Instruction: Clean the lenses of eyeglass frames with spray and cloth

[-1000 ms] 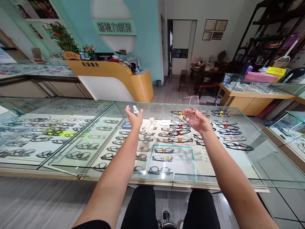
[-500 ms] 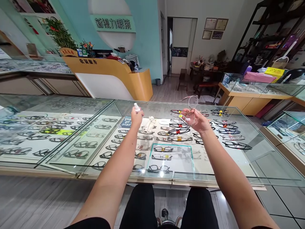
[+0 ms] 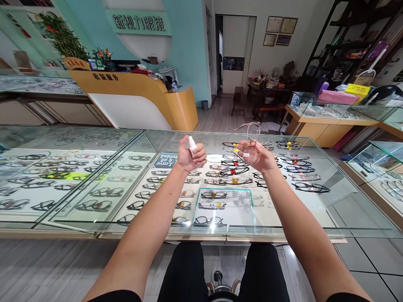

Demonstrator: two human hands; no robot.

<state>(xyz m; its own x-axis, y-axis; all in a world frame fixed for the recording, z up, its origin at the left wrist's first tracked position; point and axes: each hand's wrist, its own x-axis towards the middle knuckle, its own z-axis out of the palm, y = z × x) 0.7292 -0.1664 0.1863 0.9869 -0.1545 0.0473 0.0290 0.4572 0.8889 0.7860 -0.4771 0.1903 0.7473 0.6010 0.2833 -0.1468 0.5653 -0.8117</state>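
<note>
Overhead, from the head view, both bare forearms were seen stretched out above a glass display counter point(image 3: 315, 218). A small white spray bottle point(image 3: 192, 144) was gripped in the left hand point(image 3: 190, 157), the fingers curled tight about its body; its long axis stood nearly upright, tilted a little leftward, with the white cap end pointing up and away from the person. A pair of clear-framed glasses point(image 3: 252, 140) was pinched in the right hand point(image 3: 258, 157), fingers closed on the lower lens. The glasses were held on end, one lens stacked above the other, so the long axis of the front ran roughly vertical, and a thin temple arm pointed left from the upper lens toward the bottle. Both things were held in the air over the far middle of the counter, near its back edge, close beside each other but not touching. Rows of spectacle frames point(image 3: 233, 171) were laid out under the glass, with a dark printed card point(image 3: 166, 160) just left of the left hand.
</note>
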